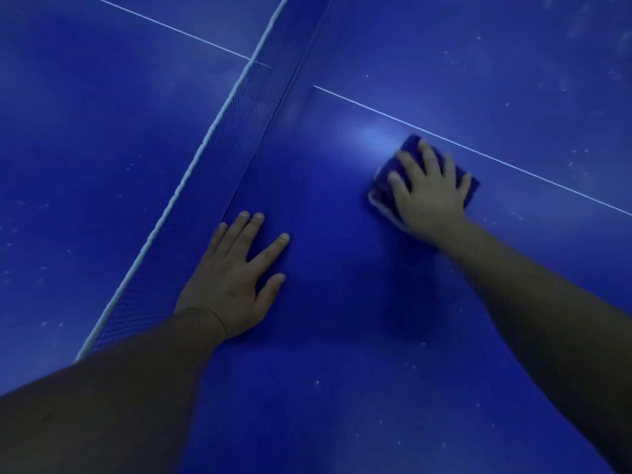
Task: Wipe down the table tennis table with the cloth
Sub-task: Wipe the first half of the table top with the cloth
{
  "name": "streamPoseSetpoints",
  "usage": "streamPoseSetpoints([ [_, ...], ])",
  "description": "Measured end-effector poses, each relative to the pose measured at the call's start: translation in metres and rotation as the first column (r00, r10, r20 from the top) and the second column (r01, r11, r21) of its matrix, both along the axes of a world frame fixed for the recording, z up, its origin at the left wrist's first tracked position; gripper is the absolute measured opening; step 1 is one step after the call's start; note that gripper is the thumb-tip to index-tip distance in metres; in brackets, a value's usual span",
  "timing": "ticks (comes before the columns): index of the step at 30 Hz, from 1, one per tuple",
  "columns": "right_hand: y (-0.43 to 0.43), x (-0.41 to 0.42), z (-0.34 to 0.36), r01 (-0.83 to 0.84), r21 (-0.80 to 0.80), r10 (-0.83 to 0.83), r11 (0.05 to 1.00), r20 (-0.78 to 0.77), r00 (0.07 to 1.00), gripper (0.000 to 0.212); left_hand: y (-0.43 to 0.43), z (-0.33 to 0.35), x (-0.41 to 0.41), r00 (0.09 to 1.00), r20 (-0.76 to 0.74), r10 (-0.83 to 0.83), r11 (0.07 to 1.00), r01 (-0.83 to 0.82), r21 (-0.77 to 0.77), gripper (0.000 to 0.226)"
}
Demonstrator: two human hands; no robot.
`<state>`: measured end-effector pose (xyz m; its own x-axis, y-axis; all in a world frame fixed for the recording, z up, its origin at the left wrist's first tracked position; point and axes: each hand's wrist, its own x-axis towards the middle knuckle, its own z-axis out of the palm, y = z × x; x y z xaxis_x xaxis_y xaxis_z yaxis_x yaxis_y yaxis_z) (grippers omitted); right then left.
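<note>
Cloth (381, 186) under right hand (431, 196), fingers spread flat, pressing it on table (342, 302) just short of white line (513, 167). Left hand (236, 278) flat, holding nothing, beside net (219, 159). Seemingly part done: near patch clean, specks (578, 155) remaining beyond line and past net.

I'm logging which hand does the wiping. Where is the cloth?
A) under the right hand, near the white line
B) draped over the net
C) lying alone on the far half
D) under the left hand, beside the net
A: the right hand presses the dark blue cloth with spread fingers, while the left hand rests bare on the table.
</note>
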<state>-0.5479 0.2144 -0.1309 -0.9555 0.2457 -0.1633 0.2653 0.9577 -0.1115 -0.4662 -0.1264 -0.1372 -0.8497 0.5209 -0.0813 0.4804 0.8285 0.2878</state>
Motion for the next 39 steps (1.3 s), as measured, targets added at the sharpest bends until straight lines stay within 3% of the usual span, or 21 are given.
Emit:
streamPoseSetpoints([
  [2, -0.01, -0.041, -0.002, 0.105, -0.058, -0.104, 0.993, 0.013, 0.994, 0.064, 0.0, 0.0, 0.0, 1.0, -0.004, -0.005, 1.0, 0.005, 0.001, 0.062],
  [4, -0.028, -0.059, -0.002, 0.087, -0.083, -0.086, 0.993, 0.019, 0.996, 0.065, 0.0, -0.001, 0.0, 1.0, -0.008, -0.006, 1.0, 0.006, -0.002, 0.062],
  [7, -0.042, -0.017, -0.003, -0.182, -0.02, 0.181, 0.983, -0.028, 0.983, 0.058, -0.001, -0.001, 0.001, 1.0, -0.013, -0.011, 1.0, 0.011, 0.0, 0.062],
  [10, -0.02, 0.046, 0.0, -0.438, 0.038, 0.439, 0.898, -0.031, 0.898, 0.057, -0.001, -0.002, 0.001, 1.0, -0.021, -0.017, 1.0, 0.018, 0.019, 0.061],
  [12, 0.008, 0.033, 0.006, -0.373, 0.069, 0.374, 0.925, -0.009, 0.927, 0.057, -0.001, -0.002, 0.002, 1.0, -0.023, -0.02, 0.999, 0.021, 0.03, 0.061],
  [15, 0.007, -0.031, 0.007, -0.086, -0.003, 0.086, 0.996, 0.004, 0.996, 0.056, -0.003, -0.003, 0.002, 1.0, -0.017, -0.026, 0.999, 0.027, 0.044, 0.061],
  [17, -0.026, -0.058, 0.004, -0.06, -0.023, 0.061, 0.998, 0.006, 0.998, 0.059, -0.003, -0.002, 0.003, 0.999, -0.017, -0.029, 0.998, 0.03, 0.058, 0.061],
  [21, -0.088, -0.003, -0.003, -0.393, 0.01, 0.392, 0.92, -0.066, 0.917, 0.061, -0.003, -0.001, 0.003, 0.999, -0.029, -0.031, 0.996, 0.034, 0.088, 0.061],
  [23, -0.075, 0.05, -0.002, -0.555, -0.021, 0.553, 0.831, -0.071, 0.83, 0.061, -0.003, 0.001, 0.003, 0.999, -0.026, -0.031, 0.995, 0.034, 0.097, 0.061],
  [25, -0.037, 0.066, 0.002, -0.609, 0.007, 0.609, 0.793, -0.035, 0.792, 0.061, -0.003, 0.003, 0.003, 1.0, 0.006, -0.018, 0.993, 0.017, 0.114, 0.062],
  [30, -0.015, 0.021, 0.006, -0.235, -0.035, 0.236, 0.971, 0.025, 0.972, 0.057, -0.003, 0.007, 0.003, 0.997, 0.081, 0.021, 0.988, -0.033, 0.149, 0.067],
  [32, -0.05, 0.034, 0.003, -0.252, -0.029, 0.252, 0.967, 0.011, 0.968, 0.058, -0.004, 0.009, 0.004, 0.995, 0.103, 0.011, 0.99, -0.025, 0.141, 0.069],
  [35, -0.099, 0.112, -0.001, -0.477, 0.006, 0.476, 0.879, -0.061, 0.877, 0.06, -0.005, 0.009, 0.009, 0.992, 0.122, -0.003, 0.991, -0.013, 0.131, 0.07],
  [39, -0.097, 0.219, -0.001, -0.745, -0.053, 0.742, 0.665, -0.068, 0.667, 0.053, -0.013, 0.006, 0.056, 0.996, 0.081, 0.046, 0.992, -0.055, 0.115, 0.066],
])
